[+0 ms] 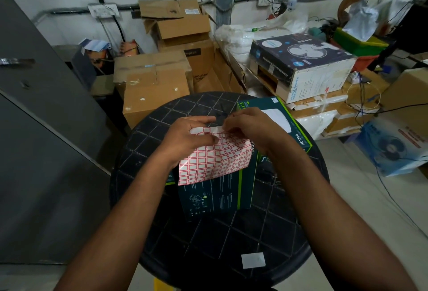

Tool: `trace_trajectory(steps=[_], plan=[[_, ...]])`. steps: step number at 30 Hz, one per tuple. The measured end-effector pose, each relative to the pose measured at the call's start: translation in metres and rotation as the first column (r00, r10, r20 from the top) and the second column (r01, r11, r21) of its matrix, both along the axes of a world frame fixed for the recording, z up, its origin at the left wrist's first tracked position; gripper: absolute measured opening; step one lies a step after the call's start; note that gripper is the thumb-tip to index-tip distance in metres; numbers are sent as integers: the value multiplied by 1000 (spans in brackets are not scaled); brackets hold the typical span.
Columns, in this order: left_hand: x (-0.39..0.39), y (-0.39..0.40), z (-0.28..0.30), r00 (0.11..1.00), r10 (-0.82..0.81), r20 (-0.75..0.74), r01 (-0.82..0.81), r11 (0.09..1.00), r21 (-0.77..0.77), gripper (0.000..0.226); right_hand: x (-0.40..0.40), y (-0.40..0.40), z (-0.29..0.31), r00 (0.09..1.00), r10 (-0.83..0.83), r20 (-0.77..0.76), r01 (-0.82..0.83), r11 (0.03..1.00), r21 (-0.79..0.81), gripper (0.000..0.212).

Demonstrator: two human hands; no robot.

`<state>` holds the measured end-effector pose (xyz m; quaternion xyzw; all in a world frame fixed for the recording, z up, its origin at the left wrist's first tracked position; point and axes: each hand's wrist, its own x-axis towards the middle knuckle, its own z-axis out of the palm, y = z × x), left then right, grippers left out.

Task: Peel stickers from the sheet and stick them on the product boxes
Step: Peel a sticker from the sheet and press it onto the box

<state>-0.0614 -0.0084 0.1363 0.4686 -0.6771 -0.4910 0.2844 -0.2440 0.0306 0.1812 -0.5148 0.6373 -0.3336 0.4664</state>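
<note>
A sheet of red-bordered white stickers point(215, 161) is held up above the round black table point(231, 239). My left hand point(185, 135) grips its upper left edge. My right hand point(250, 126) pinches at the sheet's top edge, fingertips on a sticker there. Under the sheet lies a dark teal product box point(215, 195) with white print. A second teal box with a white picture point(284, 124) sits at the right, partly under my right hand. A corner of a third box point(171, 180) shows beside my left forearm.
A white label point(253, 260) lies on the table's near edge. Brown cartons point(152, 82) are stacked behind the table, a fan box point(301, 61) and wrapped bundles to the right. A grey cabinet point(34, 117) stands at the left. Cables trail over the floor at the right.
</note>
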Motion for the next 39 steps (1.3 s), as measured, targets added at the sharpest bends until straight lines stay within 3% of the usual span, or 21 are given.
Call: trace_trajectory(steps=[7,10,15,19,21,24,27,31,34,39], plan=[[3,1,0,1000,20,7,-20,1000,2,21,-8,-3,-5,998,64,-27,-66,995,-79,20],[5,2,1,1000,-10,16,10,1000,-13,16,-21,-3,-9,970,205,-127,-225,961,-163,19],[6,6,0,999,-53,-11,53,997,-52,10,-52,0,-11,868,392,-303,-429,901,-63,11],[1,7,-4,994,69,-90,-74,996,-54,36,-70,8,-30,910,349,-224,-363,931,-25,9],[-2,3,-14,990,136,23,-127,966,-223,31,-83,14,-44,929,325,-178,-325,945,32,10],[-7,1,-29,933,142,332,55,852,-521,33,-105,24,-73,909,350,-227,-311,931,190,7],[-16,5,-35,842,232,487,181,728,-661,35,-130,33,-116,876,341,-342,-213,908,360,5],[-20,11,-37,797,308,519,187,691,-698,36,-154,47,-183,851,278,-446,-25,870,493,16],[-21,12,-37,823,286,491,152,722,-675,35,-160,58,-221,792,253,-555,34,890,454,21],[-18,14,-37,848,276,453,94,763,-640,36,-158,70,-240,817,125,-563,101,930,353,19]])
